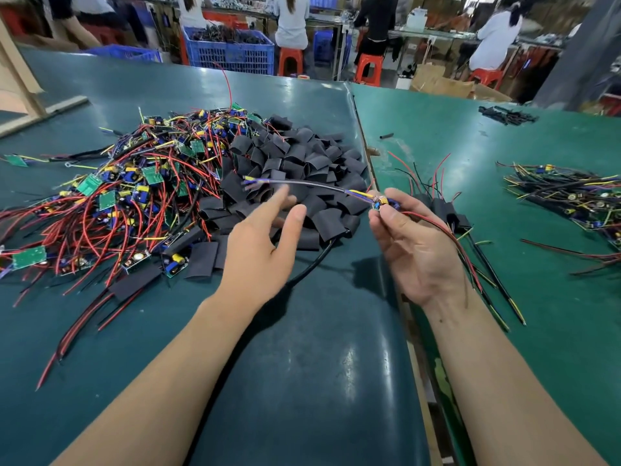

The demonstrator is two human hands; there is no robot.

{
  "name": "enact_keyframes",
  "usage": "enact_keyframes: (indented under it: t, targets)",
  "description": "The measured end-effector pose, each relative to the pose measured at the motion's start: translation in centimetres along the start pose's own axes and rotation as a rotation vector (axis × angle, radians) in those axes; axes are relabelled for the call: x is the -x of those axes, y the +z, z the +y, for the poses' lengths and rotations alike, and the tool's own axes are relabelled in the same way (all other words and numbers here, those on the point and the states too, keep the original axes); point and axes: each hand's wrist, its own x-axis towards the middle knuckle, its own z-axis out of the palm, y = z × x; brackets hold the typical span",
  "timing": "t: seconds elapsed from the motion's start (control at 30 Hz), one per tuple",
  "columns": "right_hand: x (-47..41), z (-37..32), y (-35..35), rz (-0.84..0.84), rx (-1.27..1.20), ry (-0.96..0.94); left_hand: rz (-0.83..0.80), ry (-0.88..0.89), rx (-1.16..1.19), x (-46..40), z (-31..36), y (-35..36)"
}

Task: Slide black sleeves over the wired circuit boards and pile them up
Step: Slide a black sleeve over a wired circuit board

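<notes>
My right hand (408, 243) pinches a small wired circuit board (383, 202) between thumb and fingers; its blurred lead arcs left over the sleeves and red and black wires trail down past my palm. My left hand (260, 243) hovers open, fingers spread, just above the heap of black sleeves (302, 169). A large tangle of bare green boards with red, black and yellow wires (134, 193) lies to the left of the sleeves. A few sleeved boards (447, 210) lie right of my right hand.
The green table (302, 364) has a seam and gap running down its right side. Another pile of wired boards (571, 196) lies at far right, with black scraps (507, 114) behind. Blue crates (232, 50), red stools and seated people are beyond the table.
</notes>
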Motion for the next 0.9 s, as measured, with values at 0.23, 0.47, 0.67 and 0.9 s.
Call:
enact_keyframes:
  t: [0.23,0.47,0.67,0.9]
  targets:
    - [-0.2,0.0,0.1,0.091,-0.061,-0.046,-0.099,0.058,-0.496,-1.1,-1.7,-1.5]
    - [0.1,-1.1,0.1,0.07,-0.152,-0.076,-0.115,0.117,-0.55,-0.9,-2.5,-1.0]
    - [0.5,-1.2,0.1,-0.114,-0.109,0.012,-0.182,0.082,-0.57,-1.2,-2.9,-1.4]
    - [0.7,-1.0,0.6,-0.19,-0.091,0.038,-0.202,0.039,-0.596,-0.8,-3.1,-1.5]
